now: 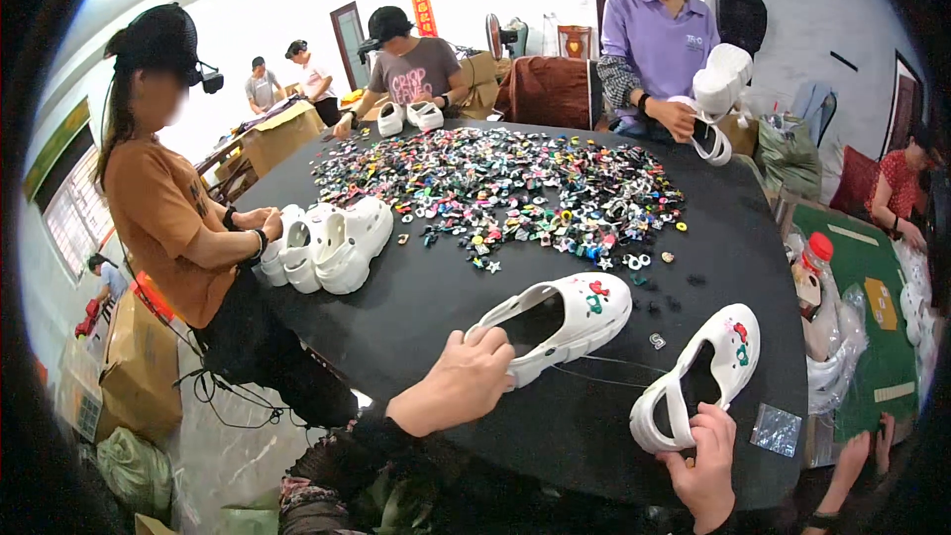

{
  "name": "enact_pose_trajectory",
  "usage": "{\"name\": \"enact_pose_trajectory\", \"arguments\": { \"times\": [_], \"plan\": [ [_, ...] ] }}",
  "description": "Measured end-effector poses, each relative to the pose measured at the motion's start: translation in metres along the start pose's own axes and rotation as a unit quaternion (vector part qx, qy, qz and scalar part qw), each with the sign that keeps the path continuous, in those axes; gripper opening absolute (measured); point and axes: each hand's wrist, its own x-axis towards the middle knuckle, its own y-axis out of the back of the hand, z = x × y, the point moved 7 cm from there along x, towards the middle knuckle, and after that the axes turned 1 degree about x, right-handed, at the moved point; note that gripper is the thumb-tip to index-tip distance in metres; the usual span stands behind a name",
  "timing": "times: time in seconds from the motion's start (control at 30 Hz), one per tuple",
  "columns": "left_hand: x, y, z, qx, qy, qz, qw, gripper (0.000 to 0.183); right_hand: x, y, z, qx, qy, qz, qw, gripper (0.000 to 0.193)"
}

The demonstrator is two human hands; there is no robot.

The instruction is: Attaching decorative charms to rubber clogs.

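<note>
At black table [594,436] | left hand [461,378] grips left clog [573,335] by heel | right hand [702,456], right clog [729,361] likewise (toes ahead)

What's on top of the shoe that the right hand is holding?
Red and green charms sit on the toe of the white clog in the right hand; the patch beneath them is covered.

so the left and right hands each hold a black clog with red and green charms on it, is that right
Not quite: the head view shows white clogs, not black. The left hand and right hand do each hold one, with red and green charms on it.
</note>
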Motion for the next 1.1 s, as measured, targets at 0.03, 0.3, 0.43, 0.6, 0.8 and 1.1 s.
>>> {"name": "enact_pose_trajectory", "arguments": {
  "times": [0.03, 0.3, 0.43, 0.6, 0.8, 1.1],
  "plan": [
    [0.002, 0.002, 0.004, -0.005, 0.007, 0.005, 1.0, 0.025, 0.002, 0.004, -0.002, 0.006, 0.008, 0.004, 1.0, 0.047],
    [0.04, 0.003, 0.041, -0.175, -0.007, 0.051, 0.983, 0.027, 0.002, 0.04, 0.005, -0.014, 0.023, 0.007, 1.0, 0.047],
    [0.072, -0.001, 0.084, -0.187, -0.062, 0.094, 0.976, 0.025, 0.005, 0.064, 0.009, -0.048, 0.024, 0.026, 0.998, 0.047],
    [0.114, -0.012, 0.129, -0.199, -0.083, 0.14, 0.966, 0.023, 0.012, 0.103, 0.026, -0.108, 0.031, 0.067, 0.991, 0.047],
    [0.155, -0.054, 0.165, -0.166, -0.083, 0.177, 0.967, 0.023, 0.012, 0.103, 0.067, -0.145, -0.005, 0.034, 0.989, 0.05],
    [0.122, -0.061, 0.16, -0.214, -0.149, 0.161, 0.952, 0.055, -0.019, 0.064, 0.155, -0.154, -0.129, -0.041, 0.979, 0.059]
  ]
}}
